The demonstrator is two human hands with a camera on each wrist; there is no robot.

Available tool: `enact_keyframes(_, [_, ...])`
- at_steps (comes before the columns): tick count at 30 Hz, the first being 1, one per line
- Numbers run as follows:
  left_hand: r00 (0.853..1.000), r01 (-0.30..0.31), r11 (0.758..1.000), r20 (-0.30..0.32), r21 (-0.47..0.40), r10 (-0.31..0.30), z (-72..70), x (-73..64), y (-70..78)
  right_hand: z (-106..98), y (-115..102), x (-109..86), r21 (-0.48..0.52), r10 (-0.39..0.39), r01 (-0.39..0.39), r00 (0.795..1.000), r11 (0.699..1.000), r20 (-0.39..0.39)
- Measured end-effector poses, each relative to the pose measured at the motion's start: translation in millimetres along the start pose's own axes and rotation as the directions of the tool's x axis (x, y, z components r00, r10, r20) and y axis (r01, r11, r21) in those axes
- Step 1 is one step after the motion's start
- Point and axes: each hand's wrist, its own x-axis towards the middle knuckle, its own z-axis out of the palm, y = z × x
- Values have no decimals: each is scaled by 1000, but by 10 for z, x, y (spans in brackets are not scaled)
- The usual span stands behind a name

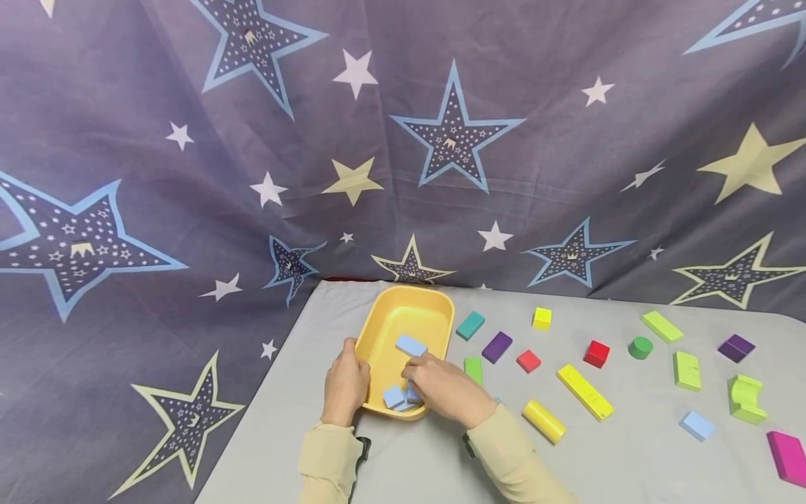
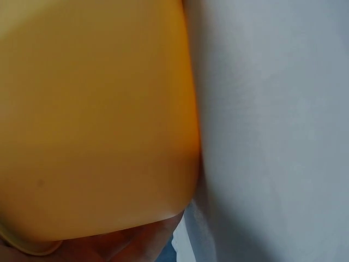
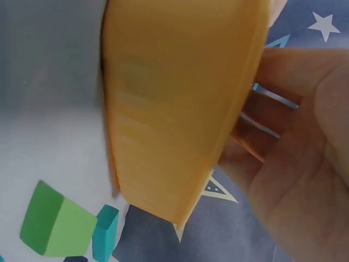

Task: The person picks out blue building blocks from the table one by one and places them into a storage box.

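Observation:
A yellow plastic tray point(image 1: 408, 297) sits at the table's left end. My left hand point(image 1: 346, 383) grips its left wall; in the left wrist view, fingers point(image 2: 147, 240) lie against the tray's side point(image 2: 98, 120). My right hand point(image 1: 448, 388) reaches over the right rim into the tray, fingers bent downward. A light blue block point(image 1: 411, 345) lies right by its fingers, and more light blue blocks point(image 1: 394, 397) are at the tray's near end. The right wrist view shows the hand point(image 3: 294, 136) over the rim, fingertips hidden behind the tray wall point(image 3: 174, 109); I cannot tell whether they pinch a block.
Right of the tray lie a teal block point(image 1: 470, 325), a purple block point(image 1: 497, 347), a green block point(image 1: 474, 369), a yellow cylinder point(image 1: 544, 421) and a long yellow block point(image 1: 585, 392). Several other coloured blocks spread farther right, including a light blue one point(image 1: 697, 425). A star-patterned curtain point(image 1: 453, 231) hangs behind.

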Motion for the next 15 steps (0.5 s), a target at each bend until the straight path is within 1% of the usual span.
enact_keyframes(5, [1000,-15,1000,-12,4,15,6,5,10,43,16,-5,-45,-1,1,1000,999,0])
enact_keyframes(11, [1000,-16,1000,-13,4,16,12,1,15,84,29,-34,-42,-16,14,999,999,-37])
enact_keyframes(15, [1000,-13,1000,-9,-1,13,15,1,5,97,28,-49,-53,-29,27,999,998,-40])
